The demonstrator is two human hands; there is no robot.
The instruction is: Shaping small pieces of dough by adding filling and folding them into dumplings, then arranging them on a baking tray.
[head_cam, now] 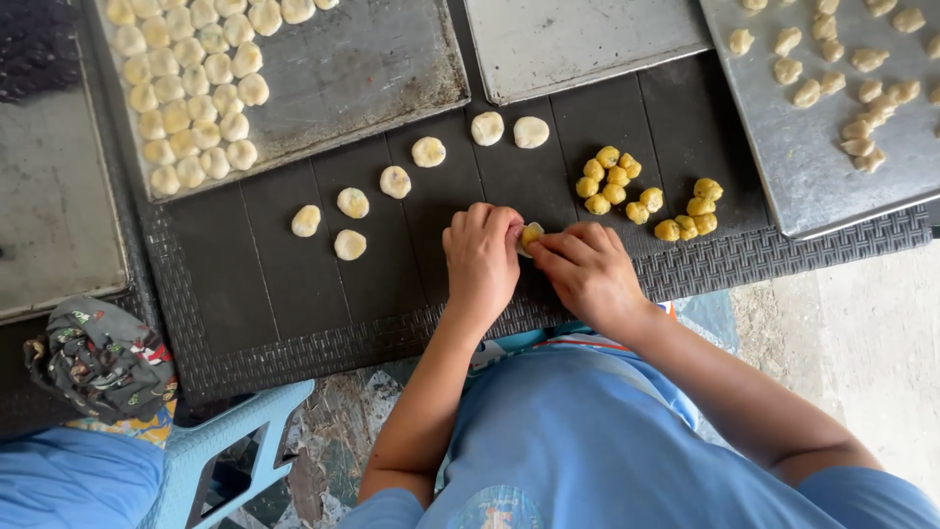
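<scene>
Dark woven tabletop (294, 323) carries metal trays (372, 69), flat dough discs (352, 203) and a cluster of yellow balls (614, 183). At its near edge, the left hand (482, 257) and right hand (586, 269) meet, fingers of both closed around one dough piece (530, 235) with yellow filling showing.

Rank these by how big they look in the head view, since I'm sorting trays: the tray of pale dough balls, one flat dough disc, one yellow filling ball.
1. Tray of pale dough balls, by far the largest.
2. Flat dough disc.
3. Yellow filling ball, somewhat smaller than the disc.
</scene>
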